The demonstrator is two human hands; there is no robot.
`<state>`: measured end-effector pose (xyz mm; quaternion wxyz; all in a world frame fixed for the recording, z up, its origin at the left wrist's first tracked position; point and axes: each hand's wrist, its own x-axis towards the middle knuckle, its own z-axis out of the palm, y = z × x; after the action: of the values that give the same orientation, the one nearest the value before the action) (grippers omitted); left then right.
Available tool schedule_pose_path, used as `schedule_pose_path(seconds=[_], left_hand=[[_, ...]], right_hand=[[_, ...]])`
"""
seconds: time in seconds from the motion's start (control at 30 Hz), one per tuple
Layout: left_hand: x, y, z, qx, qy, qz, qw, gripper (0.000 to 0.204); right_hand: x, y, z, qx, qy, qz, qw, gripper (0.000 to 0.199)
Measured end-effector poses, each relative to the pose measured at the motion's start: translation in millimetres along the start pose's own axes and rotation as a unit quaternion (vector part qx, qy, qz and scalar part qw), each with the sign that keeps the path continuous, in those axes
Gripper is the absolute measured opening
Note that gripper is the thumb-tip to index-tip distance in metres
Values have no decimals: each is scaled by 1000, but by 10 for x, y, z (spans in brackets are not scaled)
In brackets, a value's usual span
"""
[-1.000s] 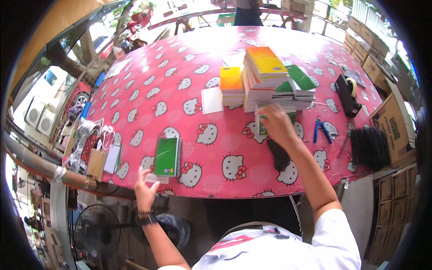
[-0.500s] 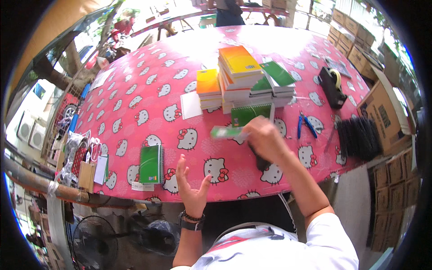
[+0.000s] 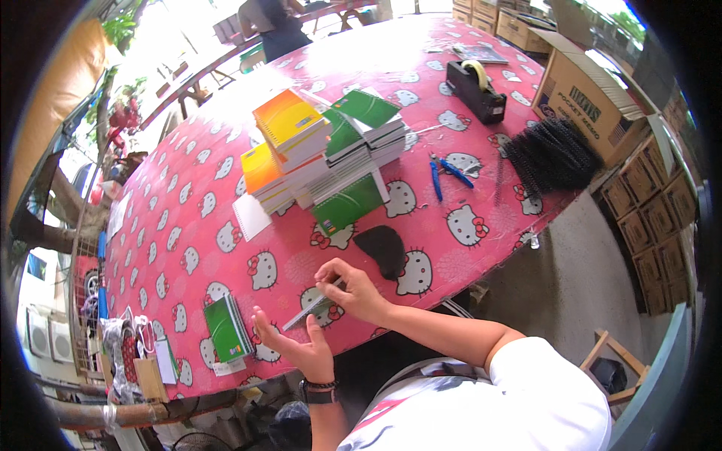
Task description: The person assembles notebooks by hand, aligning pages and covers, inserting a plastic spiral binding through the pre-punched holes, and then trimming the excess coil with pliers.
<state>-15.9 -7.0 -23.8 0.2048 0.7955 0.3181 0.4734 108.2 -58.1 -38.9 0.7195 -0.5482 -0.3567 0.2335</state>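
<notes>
My right hand (image 3: 352,292) pinches a small notebook (image 3: 310,310), which is tilted nearly edge-on so its cover hardly shows. Just beside its lower end is my left hand (image 3: 302,347), palm up with fingers spread and holding nothing. To the left of that hand, a short stack of green spiral notebooks (image 3: 226,331) lies on the table, over a white paper slip. Beyond my right hand sits a dark rounded object (image 3: 382,251) whose kind I cannot make out. A green notebook (image 3: 349,203) lies against the front of the larger piles.
Piles of yellow-orange notebooks (image 3: 289,120) and green notebooks (image 3: 366,110) stand mid-table. Blue-handled pliers (image 3: 450,174), a black tape dispenser (image 3: 477,92) and a heap of black spiral coils (image 3: 553,156) lie to the right, near a cardboard box (image 3: 583,101). A person (image 3: 274,28) stands beyond the table.
My right hand has come from the notebook piles toward my left hand, carrying the notebook. The left hand stays open. The whole view has swung round to the right.
</notes>
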Motion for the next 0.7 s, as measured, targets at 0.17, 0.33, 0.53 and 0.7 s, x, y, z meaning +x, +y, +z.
schedule_pose_path(seconds=[0.17, 0.33, 0.53, 0.7], left_hand=[[103, 60, 52, 50, -137, 136, 980, 35], [210, 6, 49, 11, -155, 164, 974, 33], [267, -23, 41, -8, -136, 161, 977, 22], [255, -11, 73, -28, -160, 163, 973, 21]], right_hand=[[235, -307, -515, -186, -22, -147, 971, 13], [599, -501, -2574, -561, 330, -83, 755, 17], [374, -173, -3497, -671, 306, 75, 671, 27], [299, -491, -2493, -479, 158, 9, 864, 30]])
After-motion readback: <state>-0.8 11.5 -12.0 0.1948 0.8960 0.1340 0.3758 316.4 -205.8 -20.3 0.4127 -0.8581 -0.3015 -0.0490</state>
